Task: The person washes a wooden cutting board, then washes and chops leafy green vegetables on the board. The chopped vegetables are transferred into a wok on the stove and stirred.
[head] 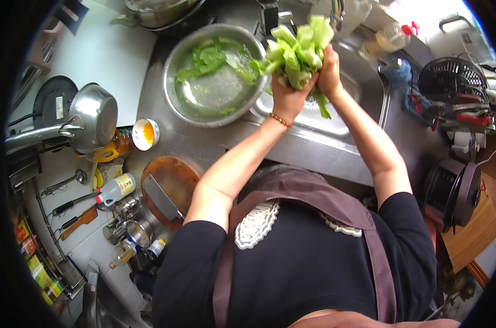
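Observation:
A bunch of leafy green vegetable (299,53), pale at the stems, is clasped between both my hands above the left part of the steel sink (356,86). My left hand (290,96), with a beaded bracelet at the wrist, grips it from the near left. On the other side, my right hand (330,71) presses around it. A few leaves hang below my hands. Just left of them stands a round metal basin (215,117) of water, in which several loose green leaves (209,59) float.
A bowl (146,134) with something orange-yellow inside stands left of the basin. Nearer me, a cleaver (162,197) lies on a round wooden chopping board (178,172). A faucet (269,18) rises behind the sink. A plastic bottle with a red cap (385,41) is at the back right.

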### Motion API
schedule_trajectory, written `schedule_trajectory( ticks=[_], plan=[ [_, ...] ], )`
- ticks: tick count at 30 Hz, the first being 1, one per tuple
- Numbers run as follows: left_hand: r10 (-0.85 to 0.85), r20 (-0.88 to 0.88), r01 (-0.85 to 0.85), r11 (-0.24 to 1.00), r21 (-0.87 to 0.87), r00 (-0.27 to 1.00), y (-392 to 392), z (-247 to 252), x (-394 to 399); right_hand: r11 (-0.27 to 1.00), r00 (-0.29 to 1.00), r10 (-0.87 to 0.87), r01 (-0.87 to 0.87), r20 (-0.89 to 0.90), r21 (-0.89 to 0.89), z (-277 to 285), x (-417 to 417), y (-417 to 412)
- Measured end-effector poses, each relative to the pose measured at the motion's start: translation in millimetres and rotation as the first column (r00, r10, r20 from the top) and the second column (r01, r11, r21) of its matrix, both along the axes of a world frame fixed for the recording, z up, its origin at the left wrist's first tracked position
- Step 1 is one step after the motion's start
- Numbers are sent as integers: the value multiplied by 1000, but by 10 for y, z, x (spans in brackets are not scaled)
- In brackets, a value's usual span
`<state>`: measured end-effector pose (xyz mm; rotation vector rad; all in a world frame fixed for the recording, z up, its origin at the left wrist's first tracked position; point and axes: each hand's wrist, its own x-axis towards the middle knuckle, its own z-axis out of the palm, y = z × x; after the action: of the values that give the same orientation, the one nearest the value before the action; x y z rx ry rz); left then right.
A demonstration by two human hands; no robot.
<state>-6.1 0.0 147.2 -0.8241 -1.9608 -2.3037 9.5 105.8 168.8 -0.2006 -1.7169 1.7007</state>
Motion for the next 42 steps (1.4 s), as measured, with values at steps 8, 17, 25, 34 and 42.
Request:
schedule_trajectory(
  ticks=[8,17,25,34,42],
  plan=[
    [-19,156,28,998,-54,988,257,-67,193,984,989,9,-36,150,175,-161,217,375],
    [53,-429,-160,963,-218,902,190,64,278,976,993,87,-70,-77,204,159,311,303],
    [-114,163,121,992,-33,980,257,-153,278,998,994,47,-42,99,-53,-605,301,606],
    [29,322,-49,997,56,946,476,-513,312,999,963,-6,-4,269,34,-1033,242,741],
    [102,58,-106,991,79,993,-1037,523,206,889,963,-151,34,224,456,-231,316,-370]
  ],
)
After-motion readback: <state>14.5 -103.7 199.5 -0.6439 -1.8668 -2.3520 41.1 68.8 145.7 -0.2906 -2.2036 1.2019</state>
